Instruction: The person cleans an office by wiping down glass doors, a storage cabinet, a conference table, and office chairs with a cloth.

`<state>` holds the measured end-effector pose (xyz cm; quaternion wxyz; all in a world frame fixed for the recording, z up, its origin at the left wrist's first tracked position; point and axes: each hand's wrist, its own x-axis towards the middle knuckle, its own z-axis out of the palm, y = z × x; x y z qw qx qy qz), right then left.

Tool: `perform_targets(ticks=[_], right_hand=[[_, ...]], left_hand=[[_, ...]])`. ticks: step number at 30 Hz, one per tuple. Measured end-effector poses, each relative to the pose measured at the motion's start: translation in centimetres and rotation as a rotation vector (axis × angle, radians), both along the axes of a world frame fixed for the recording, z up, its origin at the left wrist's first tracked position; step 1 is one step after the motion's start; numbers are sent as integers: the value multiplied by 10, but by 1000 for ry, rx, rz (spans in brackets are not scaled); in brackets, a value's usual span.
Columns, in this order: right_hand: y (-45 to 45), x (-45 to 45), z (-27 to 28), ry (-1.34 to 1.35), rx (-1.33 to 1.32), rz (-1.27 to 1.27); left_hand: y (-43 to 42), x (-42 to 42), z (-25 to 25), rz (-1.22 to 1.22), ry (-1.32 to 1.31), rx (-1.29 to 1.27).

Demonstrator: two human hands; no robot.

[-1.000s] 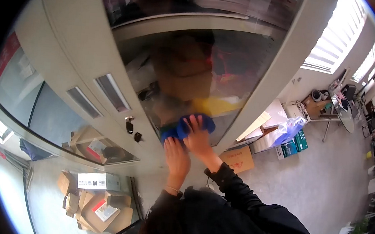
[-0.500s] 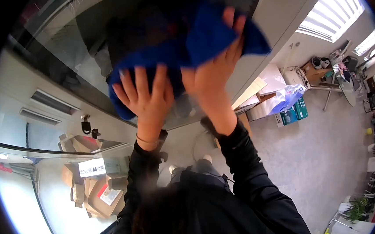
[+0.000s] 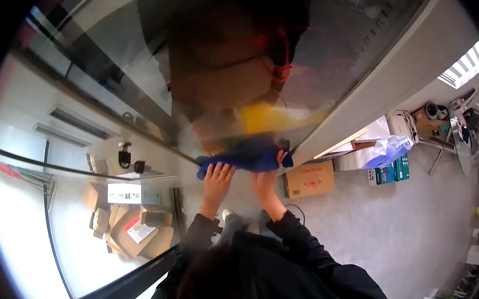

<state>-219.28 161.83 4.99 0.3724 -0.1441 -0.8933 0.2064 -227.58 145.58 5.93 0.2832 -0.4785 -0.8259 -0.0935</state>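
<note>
A blue cloth (image 3: 245, 157) lies bunched in a wide band against the lower part of a glass pane (image 3: 337, 50). My left hand (image 3: 219, 180) grips the cloth's left part, its fingers bent over the front edge. At the other end, my right hand (image 3: 265, 181) holds the cloth, with fingertips showing over it near its right corner. Both hands are close together, below the pane's blurred reflections. Part of each palm and thumb is hidden.
A light frame post (image 3: 363, 83) borders the glass on the right. Beside it stands a brown carton (image 3: 311, 179). A padlock (image 3: 124, 156) hangs on the left door, above flattened cardboard boxes (image 3: 148, 235). Further right are a plastic bag (image 3: 383, 152) and a glass table (image 3: 461, 139).
Both hands have come down the glass toward my body with the blue cloth. The cloth, spread wide before, now looks narrower and more bunched. The view has shifted too.
</note>
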Motion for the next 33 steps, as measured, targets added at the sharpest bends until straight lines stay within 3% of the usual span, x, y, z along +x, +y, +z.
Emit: perform_targets(ticks=[2,4,7,9,11,13,16,21,23,24,25,27,28,31,33], right_hand=[[-16,-7,27,80,-30,5],[-27,-29,62,174,-55,7],[-48,-61,134,406,167,62],[-67,-73,188,446,170,127],[-75,-84,199,469,121,165],[-74,-90,188,374,551,289],[-80,-92,146,268,564,438],[-66,-79,48,223,502,405],[-53,-66,26,-363,-478,903],[-46,-59,11,-362,-482,897],[-38,-52,-2,-326,-359,873],[-19,-34,-9,-179,-29,790],[-9,-25,-29,-180,-29,788],[21,-4,-74,-565,99,673],[42,6,-80,-594,110,670]], left_hand=[[-12,0,3,55,-65,-10],[-19,-8,26,149,137,145],[-23,-24,81,282,275,312],[-24,-25,99,264,246,324],[-18,-24,110,244,239,390],[-19,-33,87,275,238,417],[-27,-32,28,335,201,415],[-48,-3,-42,316,-300,92],[-46,13,-54,296,-275,57],[-42,21,-62,283,-250,27],[-37,28,-73,278,-252,25],[-26,44,-93,257,-543,-153],[-17,52,-101,233,-597,-203],[19,71,-118,147,-516,-133],[40,81,-110,138,-574,-137]])
